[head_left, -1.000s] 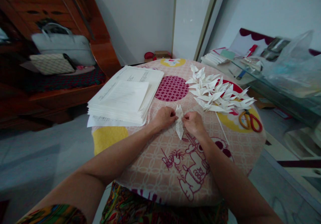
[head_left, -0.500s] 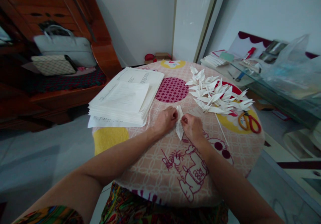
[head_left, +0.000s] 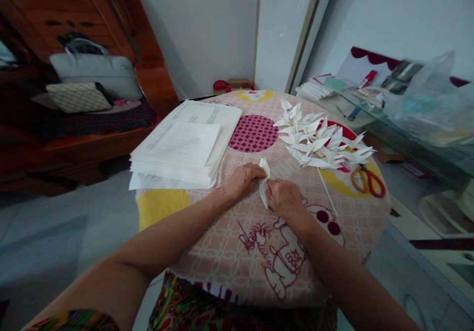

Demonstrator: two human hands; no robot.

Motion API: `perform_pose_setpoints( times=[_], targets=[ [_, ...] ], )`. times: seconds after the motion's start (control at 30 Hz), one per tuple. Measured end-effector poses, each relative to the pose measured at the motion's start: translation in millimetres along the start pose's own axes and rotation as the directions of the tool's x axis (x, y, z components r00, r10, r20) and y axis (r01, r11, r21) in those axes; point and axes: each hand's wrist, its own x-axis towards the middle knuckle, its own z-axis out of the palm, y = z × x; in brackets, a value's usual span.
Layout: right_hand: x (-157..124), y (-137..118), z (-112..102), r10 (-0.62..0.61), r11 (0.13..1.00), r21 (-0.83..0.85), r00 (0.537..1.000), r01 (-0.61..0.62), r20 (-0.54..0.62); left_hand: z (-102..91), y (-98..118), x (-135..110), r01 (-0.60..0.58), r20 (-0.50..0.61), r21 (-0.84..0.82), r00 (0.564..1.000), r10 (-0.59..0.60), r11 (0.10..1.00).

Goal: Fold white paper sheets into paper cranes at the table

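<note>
A narrow piece of folded white paper [head_left: 263,192] lies on the patterned tablecloth, between my two hands. My left hand [head_left: 245,179] has its fingers closed on the paper's left edge, near its upper half. On the opposite side, my right hand [head_left: 284,195] pinches the right edge a little lower down; its fingertips are partly hidden. Beyond my right hand is a cluster of folded white paper cranes [head_left: 314,138]. A thick stack of paper sheets [head_left: 188,143] rests to the left, with smaller sheets on top.
Scissors [head_left: 368,181] with orange and red handles lie at the table's right edge, close to a thin white stick [head_left: 327,190]. A glass-topped stand [head_left: 414,128] with a plastic bag stands at right. Bags [head_left: 96,74] sit on the wooden bench at left.
My right hand has turned and moved slightly down along the folded paper. My left fingers have shifted slightly right and stretched over its edge.
</note>
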Motion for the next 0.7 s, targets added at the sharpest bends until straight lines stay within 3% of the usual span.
perform_pose_setpoints(
  times=[0.17, 0.33, 0.4, 0.5, 0.6, 0.7],
  targets=[
    [5, 13, 1, 0.126, 0.973, 0.205, 0.99, -0.11, -0.067, 2.4, -6, 1, -0.1, -0.053, 0.052, 0.993, 0.103, 0.994],
    [10, 23, 2, 0.184, 0.841, 0.528, 0.979, -0.113, -0.085, 0.3, -1, 3, -0.078, -0.038, 0.05, 0.996, 0.08, 0.996],
    [13, 24, 1, 0.254, 0.733, 0.652, 0.967, -0.193, 0.0, -1.0, 2, 3, -0.053, -0.027, 0.062, 0.998, 0.055, 0.997],
    [16, 22, -2, 0.359, 0.495, 0.778, 0.907, -0.386, 0.222, -2.8, 5, 3, -0.033, 0.002, 0.086, 0.999, 0.033, 0.996],
    [20, 20, -8, 0.354, 0.28, 0.832, 0.857, -0.48, 0.375, -4.3, 7, 3, -0.042, 0.023, 0.09, 0.999, 0.04, 0.995],
    [23, 18, -16, 0.311, 0.15, 0.831, 0.824, -0.535, 0.474, -6.0, 8, 2, -0.057, 0.035, 0.09, 0.998, 0.054, 0.994]
  ],
)
